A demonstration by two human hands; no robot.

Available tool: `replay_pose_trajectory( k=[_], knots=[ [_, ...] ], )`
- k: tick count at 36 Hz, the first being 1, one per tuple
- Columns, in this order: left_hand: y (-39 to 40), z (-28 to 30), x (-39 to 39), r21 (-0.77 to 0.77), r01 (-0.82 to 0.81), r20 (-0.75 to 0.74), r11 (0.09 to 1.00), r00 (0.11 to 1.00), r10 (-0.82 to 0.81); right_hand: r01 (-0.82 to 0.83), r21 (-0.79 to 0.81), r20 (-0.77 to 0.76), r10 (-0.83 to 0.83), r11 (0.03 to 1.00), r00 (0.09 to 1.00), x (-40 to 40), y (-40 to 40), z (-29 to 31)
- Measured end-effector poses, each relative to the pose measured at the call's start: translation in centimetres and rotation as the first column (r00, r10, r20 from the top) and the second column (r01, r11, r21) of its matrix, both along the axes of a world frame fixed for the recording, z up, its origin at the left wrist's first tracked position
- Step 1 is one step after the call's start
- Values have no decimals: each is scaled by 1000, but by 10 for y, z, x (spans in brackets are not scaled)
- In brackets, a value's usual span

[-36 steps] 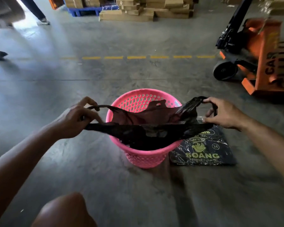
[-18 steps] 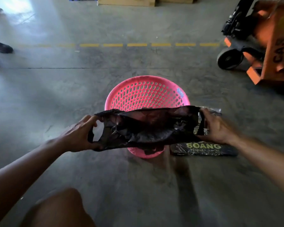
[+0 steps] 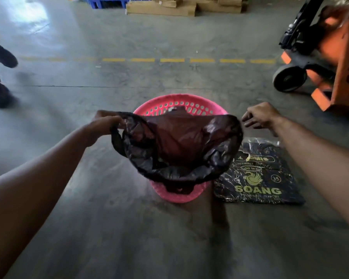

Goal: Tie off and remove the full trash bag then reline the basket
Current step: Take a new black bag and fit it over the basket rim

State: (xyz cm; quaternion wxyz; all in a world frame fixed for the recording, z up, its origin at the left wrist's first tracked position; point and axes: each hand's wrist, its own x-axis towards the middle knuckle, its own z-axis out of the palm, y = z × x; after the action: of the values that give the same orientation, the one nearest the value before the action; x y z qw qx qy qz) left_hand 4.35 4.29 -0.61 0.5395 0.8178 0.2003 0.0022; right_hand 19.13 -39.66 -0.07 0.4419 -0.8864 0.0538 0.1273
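A pink perforated basket (image 3: 191,106) stands on the concrete floor in front of me. A thin black trash bag (image 3: 177,150) hangs open over it, its mouth spread wide and its bottom drooping into the basket. My left hand (image 3: 105,122) pinches the bag's left rim. My right hand (image 3: 258,115) hovers just past the bag's right rim with loosely curled fingers, and it holds nothing that I can see.
A flat pack of black bags (image 3: 258,174) printed "SOANG" lies on the floor right of the basket. An orange pallet jack (image 3: 318,55) stands at the far right. Cardboard boxes (image 3: 163,7) sit at the back. Another person's shoes (image 3: 0,77) are at the left edge.
The bag's mouth has been opened from a flat stretched strip into a wide ring over the basket. My right hand has let go of the right rim and moved slightly away.
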Motion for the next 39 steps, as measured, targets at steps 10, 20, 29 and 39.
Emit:
replay_pose_trajectory(
  k=[10, 20, 29, 39],
  knots=[
    [-10, 20, 16, -21, -236, 374, 972, 899, 226, -256, -97, 381, 273, 962, 883, -19, 33, 8],
    [-32, 3, 45, 558, 413, -66, 720, 887, -457, -375, -411, 245, 496, 831, 833, -22, 73, -7],
    [-35, -15, 50, 351, 6, 320, 937, 939, -126, -120, -142, 546, 178, 983, 819, -21, 72, -14],
    [-32, -5, 75, 294, -154, 326, 943, 944, 53, 17, -113, 530, 46, 993, 847, 1, 82, -1]
  ],
)
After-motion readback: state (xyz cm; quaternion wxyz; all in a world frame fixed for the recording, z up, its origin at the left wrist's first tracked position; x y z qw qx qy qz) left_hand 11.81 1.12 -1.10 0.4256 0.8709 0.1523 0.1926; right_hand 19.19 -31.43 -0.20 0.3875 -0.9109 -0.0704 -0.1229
